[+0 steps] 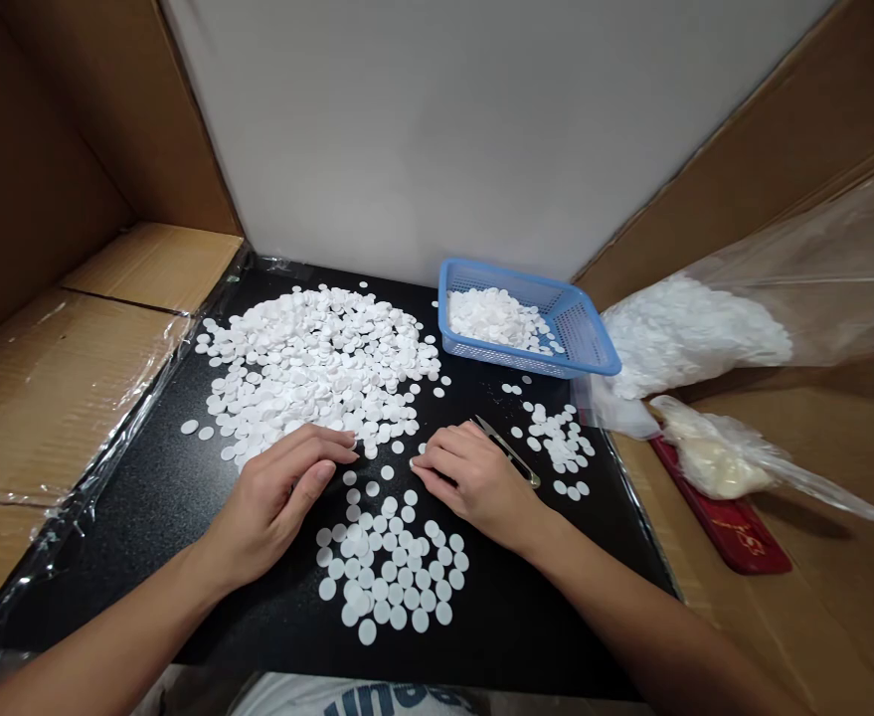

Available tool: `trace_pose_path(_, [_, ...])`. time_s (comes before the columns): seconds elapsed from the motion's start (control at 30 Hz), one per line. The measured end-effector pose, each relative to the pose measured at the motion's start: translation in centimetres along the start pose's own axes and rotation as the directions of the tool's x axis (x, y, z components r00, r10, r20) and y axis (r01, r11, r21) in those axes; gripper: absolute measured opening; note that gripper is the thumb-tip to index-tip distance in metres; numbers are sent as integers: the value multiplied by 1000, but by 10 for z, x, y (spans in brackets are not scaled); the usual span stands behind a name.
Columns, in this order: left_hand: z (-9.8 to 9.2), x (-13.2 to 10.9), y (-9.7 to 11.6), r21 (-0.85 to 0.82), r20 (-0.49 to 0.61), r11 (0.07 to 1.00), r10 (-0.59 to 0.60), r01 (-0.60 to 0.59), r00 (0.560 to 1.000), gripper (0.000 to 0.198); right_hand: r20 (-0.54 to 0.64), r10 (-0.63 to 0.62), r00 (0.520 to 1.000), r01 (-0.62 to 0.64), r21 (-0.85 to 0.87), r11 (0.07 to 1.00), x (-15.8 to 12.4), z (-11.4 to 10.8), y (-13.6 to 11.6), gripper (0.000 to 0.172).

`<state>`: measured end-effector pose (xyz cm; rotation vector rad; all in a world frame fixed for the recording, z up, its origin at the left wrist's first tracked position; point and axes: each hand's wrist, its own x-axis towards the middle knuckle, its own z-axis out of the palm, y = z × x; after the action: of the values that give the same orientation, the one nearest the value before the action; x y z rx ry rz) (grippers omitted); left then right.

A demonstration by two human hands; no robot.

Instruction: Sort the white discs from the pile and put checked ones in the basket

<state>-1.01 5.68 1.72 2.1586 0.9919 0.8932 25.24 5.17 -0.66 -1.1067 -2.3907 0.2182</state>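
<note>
A big heap of small white discs (pixel 317 358) lies on a black mat (pixel 153 497). My left hand (pixel 279 497) rests palm down at the heap's near edge, fingers stretched toward the discs, holding nothing. My right hand (pixel 473 477) lies beside it with fingers curled, fingertips touching a disc near the heap, and a small metal snipper (pixel 507 452) sticking out from under it. Between and below my hands sits a smaller flat group of discs (pixel 388 567). Another little cluster (pixel 560 447) lies to the right.
A blue plastic basket (pixel 590 338) partly filled with discs stands at the back right. A clear bag of discs (pixel 705 333) and a smaller bag (pixel 712 457) lie on cardboard to the right, over a red flat case (pixel 742 537). Cardboard boxes flank the mat.
</note>
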Motion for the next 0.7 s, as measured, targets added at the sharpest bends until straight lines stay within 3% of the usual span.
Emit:
trace_pose_path(0.13, [2, -1, 0, -13, 11, 1000, 13, -13, 1000, 27, 36, 143, 989, -147, 137, 980, 2, -8, -5, 18])
trace_pose_path(0.23, [2, -1, 1, -9, 32, 1000, 11, -11, 999, 28, 128, 348, 929, -370, 267, 890, 1, -16, -4, 19])
trace_pose_path(0.33, [3, 0, 2, -1, 68, 1000, 14, -14, 998, 27, 175, 443, 879, -473, 210, 856, -1, -20, 1, 20])
trace_pose_path(0.4, [3, 0, 2, 2, 94, 1000, 22, -22, 995, 25, 167, 430, 887, -455, 167, 874, -1, -20, 3, 17])
trace_pose_path(0.53, [4, 0, -1, 19, 101, 1000, 14, -16, 995, 21, 136, 276, 952, -300, 217, 929, -1, -14, -1, 8])
trace_pose_path(0.7, [6, -2, -1, 114, 239, 986, 88, -118, 967, 24, 156, 256, 954, -292, 291, 911, 0, -12, -3, 8])
